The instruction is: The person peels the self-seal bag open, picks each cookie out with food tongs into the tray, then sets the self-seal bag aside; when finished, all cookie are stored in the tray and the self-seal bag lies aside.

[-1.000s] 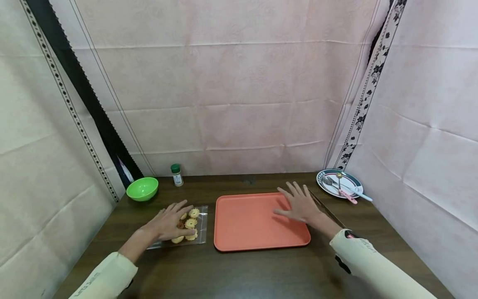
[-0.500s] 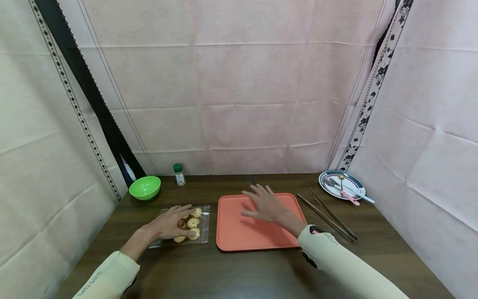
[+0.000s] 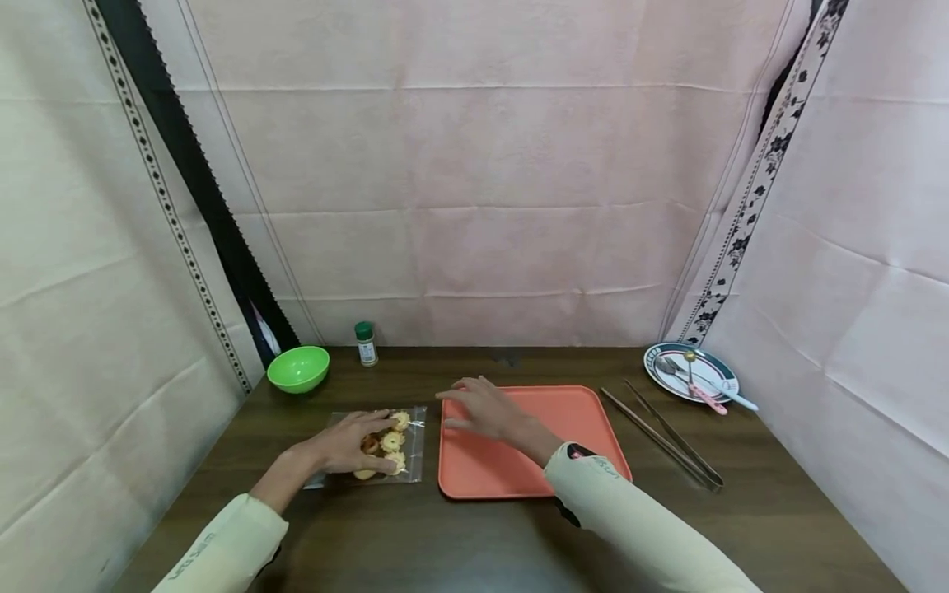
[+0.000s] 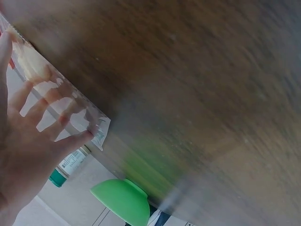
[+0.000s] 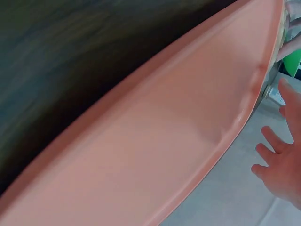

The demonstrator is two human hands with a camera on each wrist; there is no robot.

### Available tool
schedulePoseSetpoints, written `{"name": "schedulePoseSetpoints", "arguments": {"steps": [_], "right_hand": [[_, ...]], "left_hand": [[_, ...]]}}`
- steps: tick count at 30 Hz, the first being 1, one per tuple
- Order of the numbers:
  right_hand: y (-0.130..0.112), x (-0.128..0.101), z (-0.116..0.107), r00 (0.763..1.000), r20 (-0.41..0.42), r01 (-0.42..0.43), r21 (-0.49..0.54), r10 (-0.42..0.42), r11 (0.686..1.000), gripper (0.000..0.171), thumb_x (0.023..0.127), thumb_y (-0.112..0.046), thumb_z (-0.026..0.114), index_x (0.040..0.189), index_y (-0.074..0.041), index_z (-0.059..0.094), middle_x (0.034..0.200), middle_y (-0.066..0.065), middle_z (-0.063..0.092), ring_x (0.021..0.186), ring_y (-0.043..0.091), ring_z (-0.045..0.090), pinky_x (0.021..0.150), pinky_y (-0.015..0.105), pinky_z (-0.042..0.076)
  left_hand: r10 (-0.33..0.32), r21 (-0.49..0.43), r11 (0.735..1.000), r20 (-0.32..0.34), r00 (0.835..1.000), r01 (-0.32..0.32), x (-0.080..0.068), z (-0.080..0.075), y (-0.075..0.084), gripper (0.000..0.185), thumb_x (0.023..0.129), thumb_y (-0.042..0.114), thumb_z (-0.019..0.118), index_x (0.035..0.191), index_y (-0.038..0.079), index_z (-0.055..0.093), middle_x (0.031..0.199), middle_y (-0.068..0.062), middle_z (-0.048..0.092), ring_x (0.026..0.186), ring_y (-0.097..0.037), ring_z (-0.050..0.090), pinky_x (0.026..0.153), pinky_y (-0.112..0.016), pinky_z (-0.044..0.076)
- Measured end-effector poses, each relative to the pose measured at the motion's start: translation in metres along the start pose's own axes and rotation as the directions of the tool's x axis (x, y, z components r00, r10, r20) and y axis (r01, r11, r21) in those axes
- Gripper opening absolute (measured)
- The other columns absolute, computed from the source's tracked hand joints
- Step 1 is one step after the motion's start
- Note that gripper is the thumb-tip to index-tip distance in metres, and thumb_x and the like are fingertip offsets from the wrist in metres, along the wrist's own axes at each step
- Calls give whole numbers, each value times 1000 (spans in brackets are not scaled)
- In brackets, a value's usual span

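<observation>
Two open hands: the left hand (image 3: 348,445) flat on the cookie bag (image 3: 385,449) could crush biscuits, while the right hand (image 3: 485,409) hovers spread over the tray (image 3: 586,436).

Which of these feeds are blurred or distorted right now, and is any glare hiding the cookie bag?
Head view: sharp, wide-angle bending at the edges; mild sheen on the cookie bag, cookies readable under the left hand. Left wrist view: table streaked by motion blur, green bowl soft. Right wrist view: orange tray close and soft, right hand at the frame edge.
</observation>
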State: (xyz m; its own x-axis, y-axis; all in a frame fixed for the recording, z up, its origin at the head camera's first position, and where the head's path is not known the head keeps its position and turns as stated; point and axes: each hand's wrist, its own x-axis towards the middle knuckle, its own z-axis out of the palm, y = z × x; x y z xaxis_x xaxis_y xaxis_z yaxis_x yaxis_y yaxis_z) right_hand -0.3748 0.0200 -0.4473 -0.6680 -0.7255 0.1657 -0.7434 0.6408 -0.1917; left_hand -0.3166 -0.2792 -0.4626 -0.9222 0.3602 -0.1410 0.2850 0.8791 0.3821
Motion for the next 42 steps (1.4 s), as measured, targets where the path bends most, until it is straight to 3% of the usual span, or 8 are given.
{"name": "schedulePoseSetpoints", "arguments": {"steps": [13,20,28,42], "right_hand": [[-18,34,28,999,46,0,-23,1,1000,42,103,-37,66,144,-26,63,143,5,60,134,22,54,121,49,32],[-22,41,36,1000,27,0,12,0,1000,36,105,-30,64,140,-28,66,141,3,60,129,20,57,109,42,48],[-18,56,39,1000,-5,-3,21,3,1000,27,104,-24,66,130,-26,73,132,1,64,125,19,58,109,42,47],[-20,69,48,998,-50,-40,-49,38,998,14,101,-25,71,111,-26,79,113,-7,72,109,14,64,112,42,45]], "left_hand": [[-4,-18,1000,10,1000,4,1,1,-2,91,84,68,76,157,22,47,167,-13,33,151,-49,25,110,-78,25],[15,-33,999,11,1000,-14,-2,1,-1,91,84,66,77,157,19,48,166,-15,33,150,-52,25,110,-79,25],[45,-37,998,-2,999,-45,-1,-2,-1,90,85,62,79,156,16,49,165,-16,35,150,-51,27,110,-77,27],[28,-34,999,10,1000,-27,0,-2,0,91,84,65,78,157,20,48,166,-15,34,150,-49,27,111,-75,29]]}}
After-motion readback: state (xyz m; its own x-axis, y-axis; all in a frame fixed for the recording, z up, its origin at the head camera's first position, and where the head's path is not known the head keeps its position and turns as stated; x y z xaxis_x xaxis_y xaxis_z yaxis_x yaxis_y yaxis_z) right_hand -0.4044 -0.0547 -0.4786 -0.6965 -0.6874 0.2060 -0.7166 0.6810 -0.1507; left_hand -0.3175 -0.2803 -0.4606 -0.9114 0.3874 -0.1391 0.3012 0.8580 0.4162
